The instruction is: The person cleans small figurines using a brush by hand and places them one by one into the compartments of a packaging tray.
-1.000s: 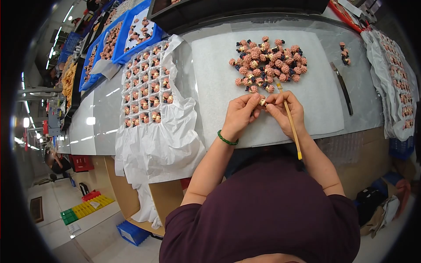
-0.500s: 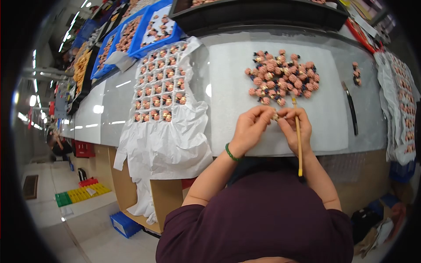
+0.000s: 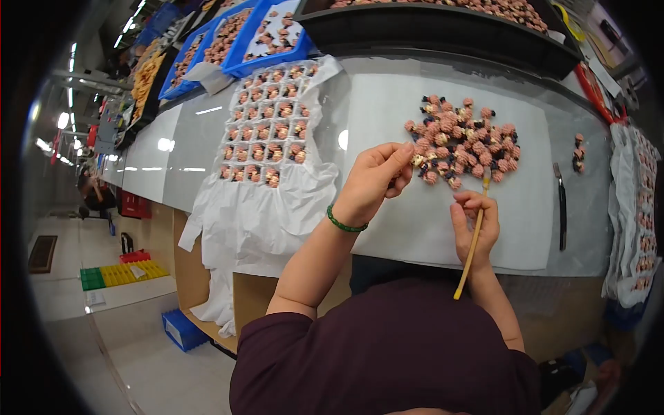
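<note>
My left hand (image 3: 377,178), with a green bead bracelet (image 3: 344,221) at the wrist, is raised at the left edge of the pile. Its thumb and forefinger are pinched together; what they hold, if anything, I cannot make out. My right hand (image 3: 478,225) has its fingers curled around a thin yellow-handled brush (image 3: 473,247). The brush points away from me, its tip reaching the near edge of the pile. That pile of small pink, dark blue and cream figurines (image 3: 477,142) lies on a white sheet (image 3: 377,104).
Left of the sheet, a divided tray (image 3: 266,131) of figurines rests on crumpled white paper (image 3: 270,221). Blue bins (image 3: 273,63) and a black crate (image 3: 443,34) stand behind. At right lie a black-handled tool (image 3: 561,214), a few figurines (image 3: 579,152) and a wrapped tray (image 3: 640,214).
My hands, close together before, have parted. The left has moved up and left to the pile's edge; the right stays near the sheet's front with the brush. The view has shifted slightly.
</note>
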### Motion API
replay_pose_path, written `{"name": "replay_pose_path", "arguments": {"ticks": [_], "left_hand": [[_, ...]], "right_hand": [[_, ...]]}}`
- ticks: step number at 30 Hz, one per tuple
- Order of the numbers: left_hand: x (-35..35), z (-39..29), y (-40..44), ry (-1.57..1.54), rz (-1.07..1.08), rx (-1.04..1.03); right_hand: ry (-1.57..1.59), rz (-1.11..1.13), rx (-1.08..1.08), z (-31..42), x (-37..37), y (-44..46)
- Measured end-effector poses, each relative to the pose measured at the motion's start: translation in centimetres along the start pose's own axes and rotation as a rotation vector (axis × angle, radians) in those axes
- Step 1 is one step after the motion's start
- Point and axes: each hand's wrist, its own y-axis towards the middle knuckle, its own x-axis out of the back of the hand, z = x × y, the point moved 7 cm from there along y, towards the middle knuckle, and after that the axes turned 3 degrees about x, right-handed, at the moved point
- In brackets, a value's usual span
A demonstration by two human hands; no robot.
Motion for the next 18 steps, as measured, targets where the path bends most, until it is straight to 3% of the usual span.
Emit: {"name": "replay_pose_path", "arguments": {"ticks": [7, 18], "left_hand": [[-2.6, 4.2, 0.8, -0.035, 0.072, 0.109], [-3.3, 5.7, 0.5, -0.048, 0.104, 0.125]], "right_hand": [[0.153, -0.058, 0.045, 0.2, 0.2, 0.1], [0.086, -0.074, 0.067, -0.1, 0.3, -0.1]]}}
